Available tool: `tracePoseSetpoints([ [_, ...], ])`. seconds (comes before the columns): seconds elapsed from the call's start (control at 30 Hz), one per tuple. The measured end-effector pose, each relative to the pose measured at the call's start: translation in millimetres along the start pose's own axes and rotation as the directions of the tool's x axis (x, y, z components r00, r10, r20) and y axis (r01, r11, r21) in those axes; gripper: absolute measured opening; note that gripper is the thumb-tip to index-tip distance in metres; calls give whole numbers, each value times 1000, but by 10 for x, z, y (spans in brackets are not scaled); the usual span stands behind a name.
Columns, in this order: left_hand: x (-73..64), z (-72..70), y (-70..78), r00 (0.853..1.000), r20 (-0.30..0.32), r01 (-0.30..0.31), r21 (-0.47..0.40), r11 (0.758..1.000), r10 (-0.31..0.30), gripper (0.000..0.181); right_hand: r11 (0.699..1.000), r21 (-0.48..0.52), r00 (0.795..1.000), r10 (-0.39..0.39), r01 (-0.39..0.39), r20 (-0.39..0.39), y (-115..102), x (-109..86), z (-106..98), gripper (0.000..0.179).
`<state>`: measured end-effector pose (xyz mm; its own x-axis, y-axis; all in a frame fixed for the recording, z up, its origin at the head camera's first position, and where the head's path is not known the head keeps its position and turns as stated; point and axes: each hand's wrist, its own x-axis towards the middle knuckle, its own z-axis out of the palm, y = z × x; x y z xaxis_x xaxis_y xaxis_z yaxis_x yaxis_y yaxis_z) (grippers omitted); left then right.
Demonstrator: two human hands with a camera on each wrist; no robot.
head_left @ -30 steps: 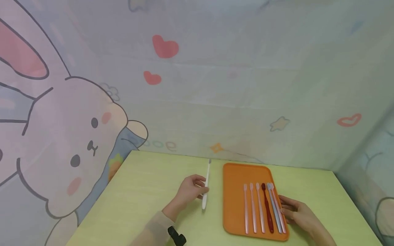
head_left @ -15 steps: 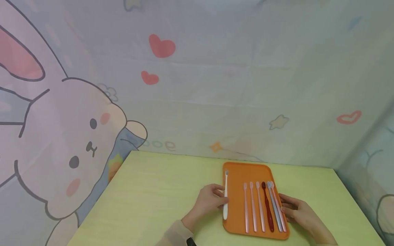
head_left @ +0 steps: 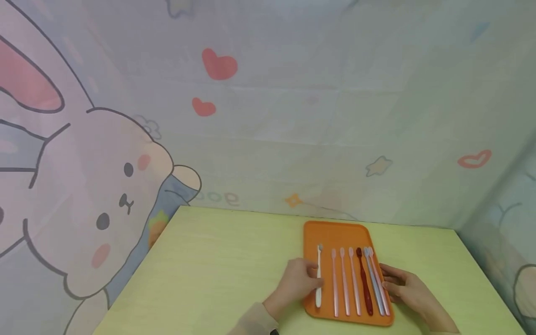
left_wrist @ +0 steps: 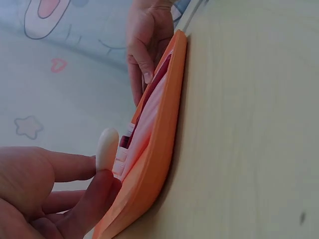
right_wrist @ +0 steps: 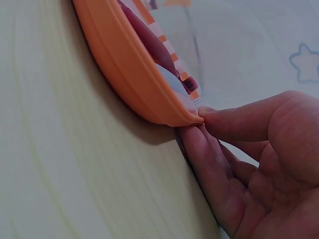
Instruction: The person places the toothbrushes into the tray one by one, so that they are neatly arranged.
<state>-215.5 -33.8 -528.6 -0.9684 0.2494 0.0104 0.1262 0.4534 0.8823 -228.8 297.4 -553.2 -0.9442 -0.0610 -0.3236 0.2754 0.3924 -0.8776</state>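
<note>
My left hand [head_left: 298, 280] pinches a white toothbrush [head_left: 319, 272] between thumb and fingers, over the left part of an orange tray [head_left: 335, 233]. In the left wrist view the toothbrush's rounded handle end [left_wrist: 106, 149] stands up from the fingertips. On the tray lie several toothbrushes side by side: pink ones [head_left: 345, 284], a dark red one [head_left: 364, 284] and a blue-grey one [head_left: 374, 284] near the right rim. My right hand [head_left: 408, 291] grips the tray's right edge, its thumb on the rim and its fingers underneath, as the right wrist view shows.
The tray rests on a pale yellow-green table [head_left: 217, 260]. Behind the table hangs a cloth backdrop [head_left: 268, 139] printed with a rabbit, hearts and stars; it meets the table's back edge.
My left hand has carried the white toothbrush rightward from beside the tray to over it, close to the leftmost pink one. My right hand has stayed at the tray's edge.
</note>
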Motion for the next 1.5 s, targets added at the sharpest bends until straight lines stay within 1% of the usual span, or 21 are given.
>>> tracePoseSetpoints([
  [0.2, -19, 70, 28, 998, 4, -61, 106, 992, 61, 22, 1000, 2, 1000, -3, 3, 8, -9, -16, -25, 68],
  [0.3, -34, 80, 42, 997, 8, -76, 162, 984, 75, 11, 1000, 7, 1000, -4, 4, 3, -26, -14, -22, 68],
  [0.33, -41, 82, 44, 997, 8, -77, 174, 982, 77, 10, 1000, 5, 1000, -6, 6, 4, -30, -12, -21, 68],
  [0.37, -47, 85, 47, 997, 9, -80, 192, 978, 80, 12, 1000, 6, 1000, -7, 7, 4, -31, -12, -19, 68],
  [0.47, -66, 88, 53, 996, 7, -87, 238, 967, 88, 28, 1000, 9, 1000, -10, 10, 4, -35, -12, -14, 67],
  [0.6, -85, 100, 50, 996, 2, -82, 272, 959, 84, 44, 1000, 13, 1000, -13, 13, 5, -39, -22, -5, 67],
  [0.73, -88, 118, 26, 997, -8, -69, 279, 958, 74, 47, 1000, 4, 1000, -8, 8, 3, -42, -29, 3, 66],
  [0.93, -79, 135, 3, 998, -6, -63, 249, 967, 66, 44, 1000, -11, 1000, 7, -7, -6, -32, -18, 7, 67],
  [1.23, -94, 134, 11, 999, 4, -41, 268, 962, 41, 48, 1000, 14, 1000, -1, 1, 4, -17, -28, 15, 67],
  [1.43, -94, 121, 14, 999, 4, -54, 255, 965, 55, 47, 1000, 20, 1000, -3, 2, 6, -38, -30, 13, 67],
  [1.5, -95, 114, 11, 998, 8, -60, 241, 969, 60, 44, 1000, 17, 1000, -2, 2, 6, -43, -33, 11, 67],
])
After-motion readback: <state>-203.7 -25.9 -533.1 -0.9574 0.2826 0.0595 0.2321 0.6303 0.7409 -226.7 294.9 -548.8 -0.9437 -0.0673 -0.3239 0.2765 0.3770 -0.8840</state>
